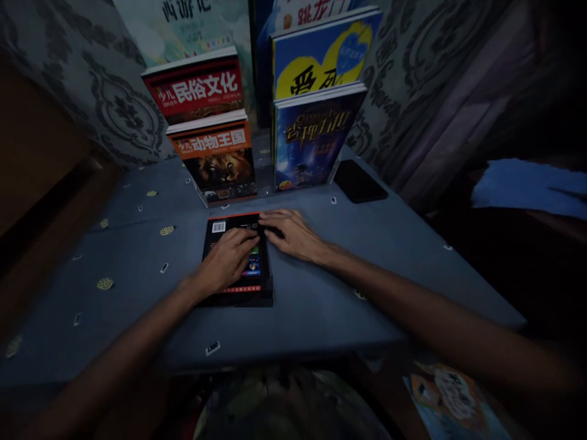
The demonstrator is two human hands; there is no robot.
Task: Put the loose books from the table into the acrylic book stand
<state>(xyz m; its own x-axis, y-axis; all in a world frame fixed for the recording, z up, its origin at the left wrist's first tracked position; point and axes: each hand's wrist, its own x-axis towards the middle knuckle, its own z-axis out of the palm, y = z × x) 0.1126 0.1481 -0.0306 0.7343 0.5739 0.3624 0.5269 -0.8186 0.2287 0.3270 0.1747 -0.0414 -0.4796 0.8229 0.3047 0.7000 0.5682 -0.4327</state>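
Observation:
A black book (238, 297) lies flat on the blue tablecloth, its barcode at the far left corner and small coloured pictures lower down. My left hand (229, 256) rests across the middle of its cover, fingers stretched out toward the right edge. At the far right corner of the book, my right hand (293, 235) touches the cover and edge with its fingertips, fingers extended and thumb a little apart. Neither hand grips anything. Part of the cover is hidden under my left hand.
Behind the book stand a lion-cover book (220, 165), a red book (202, 88), a dark blue book (316, 137) and a blue-and-yellow book (321, 58). A black phone (360, 181) lies at right. Below the table edge is another colourful book (454, 400).

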